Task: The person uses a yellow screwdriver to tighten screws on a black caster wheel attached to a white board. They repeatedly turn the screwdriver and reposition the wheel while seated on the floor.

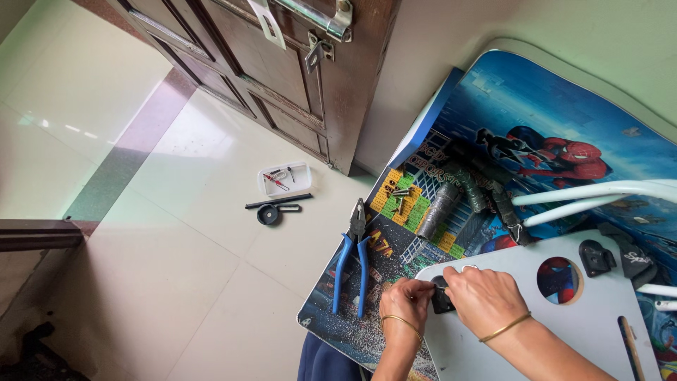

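Here, left to right:
Floor: pale tiles carry a clear plastic tray (pixel 285 179) of small tools, with a black bar (pixel 278 202) and a round black part (pixel 269 214) just beside it, all well apart from the person.
Door: a dark wooden door (pixel 282 70) stands behind, its metal latch (pixel 317 51) hanging loose.
Pliers: blue-handled pliers (pixel 352 259) lie on the printed board (pixel 451 127), jaws pointing away from the person, near the left hand.
Screws: a few small screws (pixel 400 195) rest on the board beyond the pliers, next to grey and dark rolled pieces (pixel 438 209).
Left hand (pixel 404 300): fingers pinched closed on something too small to make out, touching the black bracket.
Black bracket (pixel 442 299): sits at the near edge of the grey panel (pixel 585 317), between both hands.
Right hand (pixel 484 298): curled down over the bracket, pressing and gripping it against the panel.
Far right: a second black bracket (pixel 596 257) lies on the panel by its round hole (pixel 558 279).
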